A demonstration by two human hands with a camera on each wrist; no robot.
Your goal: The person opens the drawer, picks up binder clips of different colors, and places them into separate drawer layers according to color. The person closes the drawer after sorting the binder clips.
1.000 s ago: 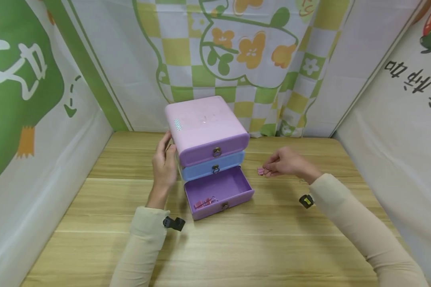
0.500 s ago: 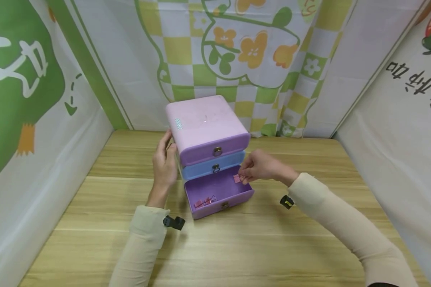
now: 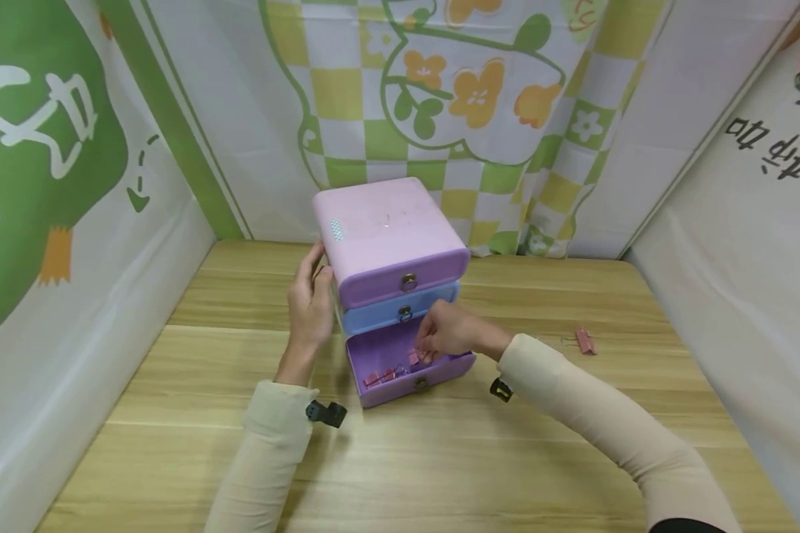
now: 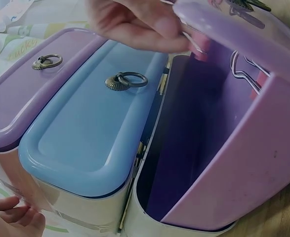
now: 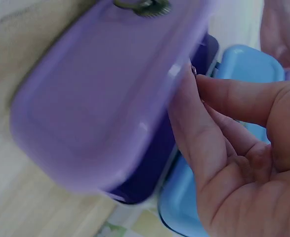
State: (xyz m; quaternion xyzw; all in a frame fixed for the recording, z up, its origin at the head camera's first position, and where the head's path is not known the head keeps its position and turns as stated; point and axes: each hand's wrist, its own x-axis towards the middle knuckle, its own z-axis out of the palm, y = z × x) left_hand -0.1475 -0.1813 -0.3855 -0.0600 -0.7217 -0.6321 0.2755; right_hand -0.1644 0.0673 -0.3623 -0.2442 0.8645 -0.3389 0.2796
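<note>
A small drawer cabinet (image 3: 390, 222) with a pink top stands on the table. My left hand (image 3: 311, 305) rests against its left side, thumb toward the front, fingers reaching along the wall. The purple bottom drawer (image 3: 390, 390) is pulled out. Over it, my right hand (image 3: 445, 330) pinches a pink binder clip (image 4: 200, 45) by its wire handle between thumb and fingertips. Other pink binder clips (image 3: 375, 380) lie in the drawer's front left corner. In the right wrist view the drawer front hides most of the held clip.
Above the pulled-out drawer, a blue drawer (image 3: 373, 318) and a purple top drawer (image 3: 373, 287) are closed, each with a ring pull. Another pink binder clip (image 3: 585, 341) lies on the wooden table (image 3: 440, 466) at the right. A patterned curtain (image 3: 387, 133) hangs behind.
My right hand has moved left from the table beside the cabinet to over the open drawer, carrying the binder clip. The clip on the right of the table has come into view. My left hand stays put.
</note>
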